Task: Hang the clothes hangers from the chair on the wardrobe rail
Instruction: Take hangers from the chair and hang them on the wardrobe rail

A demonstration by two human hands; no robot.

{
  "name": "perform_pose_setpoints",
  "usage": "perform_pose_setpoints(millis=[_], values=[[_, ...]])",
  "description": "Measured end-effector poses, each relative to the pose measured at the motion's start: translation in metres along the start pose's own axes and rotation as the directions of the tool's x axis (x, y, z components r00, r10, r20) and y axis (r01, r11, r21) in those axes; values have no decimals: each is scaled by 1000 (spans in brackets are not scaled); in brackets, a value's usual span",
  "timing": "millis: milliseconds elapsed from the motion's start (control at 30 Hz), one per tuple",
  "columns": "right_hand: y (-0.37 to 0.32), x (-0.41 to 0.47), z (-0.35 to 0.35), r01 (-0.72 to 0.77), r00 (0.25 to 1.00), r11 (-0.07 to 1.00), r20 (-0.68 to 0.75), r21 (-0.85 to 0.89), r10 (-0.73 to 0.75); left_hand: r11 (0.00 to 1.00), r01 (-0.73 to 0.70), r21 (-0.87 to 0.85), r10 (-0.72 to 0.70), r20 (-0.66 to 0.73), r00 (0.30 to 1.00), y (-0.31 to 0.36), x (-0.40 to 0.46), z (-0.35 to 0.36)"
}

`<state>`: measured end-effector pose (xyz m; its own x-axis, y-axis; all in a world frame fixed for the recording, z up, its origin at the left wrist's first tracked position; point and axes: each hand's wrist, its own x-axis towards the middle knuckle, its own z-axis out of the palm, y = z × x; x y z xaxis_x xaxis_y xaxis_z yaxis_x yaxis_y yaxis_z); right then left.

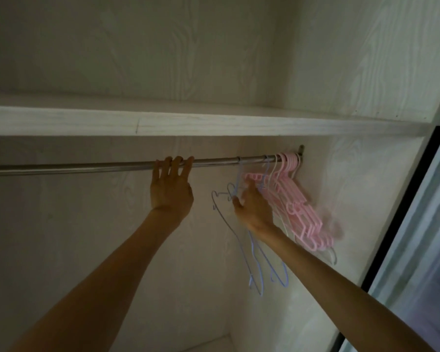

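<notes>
A metal wardrobe rail (87, 166) runs across the wardrobe under a white shelf. Several pink plastic hangers (302, 214) hang bunched at its right end, blurred. Left of them hang thin blue wire hangers (257, 270), one hook over the rail. My left hand (170, 189) reaches up with its fingers curled over the rail. My right hand (252, 207) is lower, at the necks of the blue wire hangers, thumb and fingers pinching them. The chair is out of view.
A white shelf (214, 123) sits just above the rail. The wardrobe's right side wall (353, 186) is close behind the pink hangers. A sliding door edge (417, 224) stands at the far right. The rail's left stretch carries nothing.
</notes>
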<state>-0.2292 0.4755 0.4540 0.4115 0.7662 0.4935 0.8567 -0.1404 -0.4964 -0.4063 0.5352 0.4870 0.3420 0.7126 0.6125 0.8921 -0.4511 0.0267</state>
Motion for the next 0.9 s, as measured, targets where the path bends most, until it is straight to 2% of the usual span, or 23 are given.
perform_pose_setpoints(millis=[67, 100, 133, 233, 300, 467, 633, 767, 900], values=[[-5, 12, -9, 163, 968, 982, -175, -99, -178, 1000, 1, 5, -1, -10, 1000, 0, -1, 1], [-7, 22, -14, 224, 947, 962, -199, -155, -252, 1000, 1, 12, -1, -16, 1000, 0, -1, 2], [-10, 33, -17, 270, 938, 937, -160, -222, -308, 1000, 1, 21, 0, -19, 1000, 1, -1, 2], [-9, 60, -23, 372, 924, 815, 96, -445, -370, 999, -4, 53, 5, -13, 1000, -1, -1, 3], [0, 70, -27, 412, 907, 757, 147, -506, -395, 998, -15, 66, 15, -7, 1000, -2, -2, 3], [31, 83, -46, 331, 932, 710, 101, -622, -347, 996, -19, 88, 18, 8, 1000, -2, -2, 4], [51, 92, -60, 322, 939, 664, 139, -675, -315, 995, -21, 101, 19, 12, 1000, -2, -3, 3], [61, 96, -66, 262, 964, 680, 148, -685, -223, 993, -24, 112, 22, 17, 1000, -3, -3, 4], [64, 94, -69, 249, 968, 676, 159, -694, -193, 995, -19, 99, 17, 21, 1000, -3, -3, 6]])
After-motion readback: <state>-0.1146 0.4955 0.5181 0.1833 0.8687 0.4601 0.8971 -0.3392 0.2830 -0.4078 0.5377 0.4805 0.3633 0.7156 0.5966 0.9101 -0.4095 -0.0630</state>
